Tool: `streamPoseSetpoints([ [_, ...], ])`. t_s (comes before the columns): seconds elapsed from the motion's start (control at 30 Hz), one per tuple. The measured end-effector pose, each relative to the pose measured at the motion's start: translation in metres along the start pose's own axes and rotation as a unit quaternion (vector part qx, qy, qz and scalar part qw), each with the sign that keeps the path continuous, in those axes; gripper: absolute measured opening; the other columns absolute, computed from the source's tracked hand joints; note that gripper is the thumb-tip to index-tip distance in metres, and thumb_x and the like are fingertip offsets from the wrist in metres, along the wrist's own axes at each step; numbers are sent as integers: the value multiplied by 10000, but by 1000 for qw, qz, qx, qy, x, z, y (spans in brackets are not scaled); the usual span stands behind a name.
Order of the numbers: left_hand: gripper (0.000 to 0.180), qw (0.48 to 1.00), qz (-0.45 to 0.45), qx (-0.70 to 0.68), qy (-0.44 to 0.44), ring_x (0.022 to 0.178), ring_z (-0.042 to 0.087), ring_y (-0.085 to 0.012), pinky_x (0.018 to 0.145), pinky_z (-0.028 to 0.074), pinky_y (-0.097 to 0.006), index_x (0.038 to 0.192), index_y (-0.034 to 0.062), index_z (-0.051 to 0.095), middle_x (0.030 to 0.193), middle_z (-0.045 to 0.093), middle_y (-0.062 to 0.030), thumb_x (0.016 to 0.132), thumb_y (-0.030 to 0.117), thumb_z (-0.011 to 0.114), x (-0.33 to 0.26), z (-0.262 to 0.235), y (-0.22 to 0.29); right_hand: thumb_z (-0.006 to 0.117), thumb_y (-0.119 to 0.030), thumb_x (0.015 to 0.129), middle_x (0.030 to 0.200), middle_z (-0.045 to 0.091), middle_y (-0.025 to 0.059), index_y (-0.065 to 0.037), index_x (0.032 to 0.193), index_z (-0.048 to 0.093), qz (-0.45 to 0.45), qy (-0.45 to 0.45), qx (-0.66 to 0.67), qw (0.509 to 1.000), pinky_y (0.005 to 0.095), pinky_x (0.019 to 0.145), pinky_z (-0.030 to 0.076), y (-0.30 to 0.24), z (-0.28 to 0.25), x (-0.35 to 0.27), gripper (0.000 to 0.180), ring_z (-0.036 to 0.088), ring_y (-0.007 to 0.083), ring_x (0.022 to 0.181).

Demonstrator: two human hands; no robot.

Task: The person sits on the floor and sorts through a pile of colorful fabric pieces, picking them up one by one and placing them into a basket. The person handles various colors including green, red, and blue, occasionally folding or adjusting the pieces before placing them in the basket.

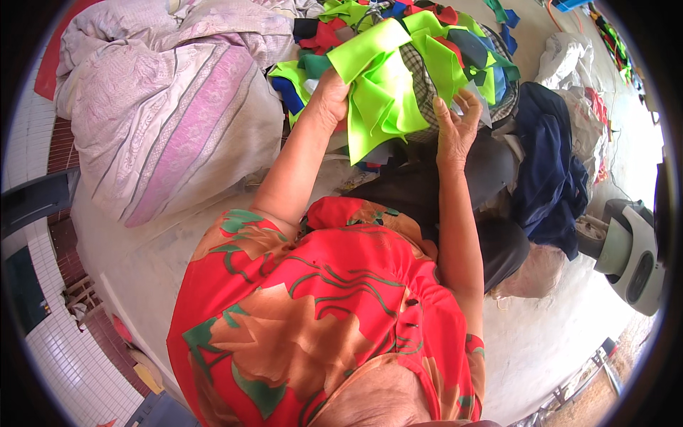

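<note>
My left hand (331, 97) is closed on the edge of a neon green fabric piece (380, 89), which hangs in loose folds in front of me. To its right, my right hand (457, 132) is raised with thumb and fingers apart. A small whitish piece (479, 105) shows just behind its fingers; I cannot tell if they touch it. Beneath and beyond both hands lies a heap of fabric scraps in neon green, red, blue and dark green, among them a second neon green scrap (437, 62). A checked cloth (421, 85) shows between the scraps.
A large bundle wrapped in a pale cloth with a pink stripe (192, 135) stands at the left. Dark blue cloth (548, 156) and white plastic bags (569, 64) lie at the right. A grey and white appliance (629, 256) stands at the far right.
</note>
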State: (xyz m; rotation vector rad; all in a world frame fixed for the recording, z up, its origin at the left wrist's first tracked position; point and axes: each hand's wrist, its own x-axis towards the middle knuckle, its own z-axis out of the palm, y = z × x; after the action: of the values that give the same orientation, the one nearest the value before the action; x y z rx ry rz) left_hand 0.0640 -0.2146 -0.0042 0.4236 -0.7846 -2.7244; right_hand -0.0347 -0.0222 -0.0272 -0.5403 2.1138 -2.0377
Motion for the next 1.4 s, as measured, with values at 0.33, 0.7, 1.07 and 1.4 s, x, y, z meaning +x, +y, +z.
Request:
streamPoseSetpoints([
  [0.33, 387, 971, -230, 42, -55, 837, 654, -158, 715, 551, -277, 1117, 14, 575, 996, 656, -91, 803, 205, 694, -15, 35, -51, 641, -79, 804, 1179, 550, 137, 21, 1273, 439, 196, -115, 380, 897, 344, 930, 438, -5, -6, 7, 520, 543, 243, 1078],
  [0.7, 623, 946, -294, 71, -118, 993, 615, -218, 848, 520, -330, 1282, 0, 443, 1136, 589, -133, 712, 7, 696, -24, 12, -75, 523, -287, 927, 1078, 576, 118, -30, 1214, 467, 212, 78, 320, 920, 359, 783, 507, 11, -20, 7, 389, 594, 240, 916],
  [1.07, 508, 952, -265, 139, -64, 940, 639, -221, 811, 536, -340, 1231, 1, 488, 1090, 617, -134, 744, -58, 618, -23, -21, -46, 392, -212, 981, 1135, 530, 150, 0, 1216, 423, 202, 167, 360, 895, 426, 821, 509, 21, -18, 13, 318, 575, 291, 964],
  [1.4, 484, 983, -173, 65, 24, 895, 651, -240, 803, 542, -350, 1207, -9, 491, 1055, 628, -145, 735, -10, 600, -42, -38, -22, 430, -102, 959, 1089, 554, 120, -9, 1204, 432, 185, 194, 346, 899, 388, 791, 502, 19, -13, 13, 262, 582, 254, 921],
])
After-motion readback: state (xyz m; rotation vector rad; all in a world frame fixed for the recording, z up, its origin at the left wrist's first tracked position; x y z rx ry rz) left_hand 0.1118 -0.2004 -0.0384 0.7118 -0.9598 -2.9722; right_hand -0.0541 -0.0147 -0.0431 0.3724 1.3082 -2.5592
